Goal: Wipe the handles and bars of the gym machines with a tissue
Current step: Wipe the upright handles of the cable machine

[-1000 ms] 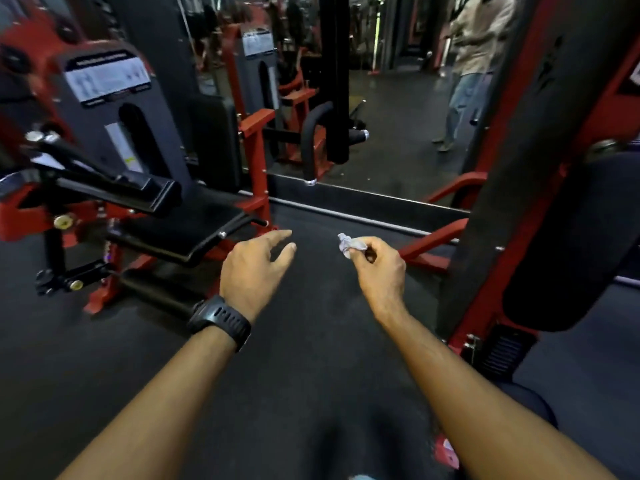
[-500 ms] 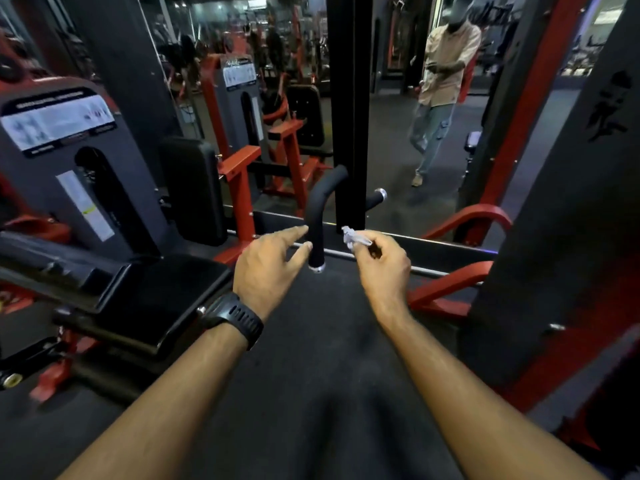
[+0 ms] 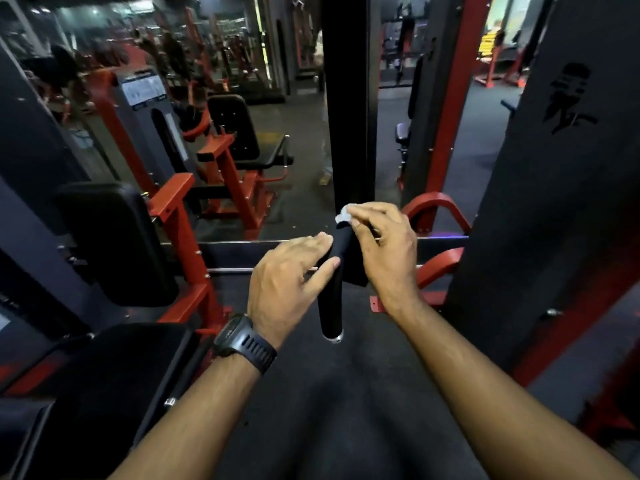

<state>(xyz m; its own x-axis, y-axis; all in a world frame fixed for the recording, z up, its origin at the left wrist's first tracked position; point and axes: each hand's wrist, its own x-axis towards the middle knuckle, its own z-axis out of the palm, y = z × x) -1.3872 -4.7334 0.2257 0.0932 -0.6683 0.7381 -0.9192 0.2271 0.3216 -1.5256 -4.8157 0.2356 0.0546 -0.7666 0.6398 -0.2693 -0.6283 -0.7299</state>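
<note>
A black padded handle (image 3: 330,303) with a chrome end cap hangs down in the middle of the view, in front of a black upright post (image 3: 349,98). My right hand (image 3: 382,247) pinches a small crumpled white tissue (image 3: 344,214) and presses it on the top of the handle. My left hand (image 3: 291,282) lies against the handle's left side, fingers spread and touching it, a black watch on the wrist. The upper bend of the handle is hidden behind my hands.
A black seat pad (image 3: 114,386) and back pad (image 3: 114,240) on a red frame (image 3: 187,244) stand to the left. A large black and red machine column (image 3: 554,209) fills the right. A mirror wall behind shows more machines. Dark rubber floor (image 3: 329,427) lies below.
I have stepped forward to the handle. Both hands, earlier apart in the air, now reach it: the left touches its side, the right sets the tissue on its top.
</note>
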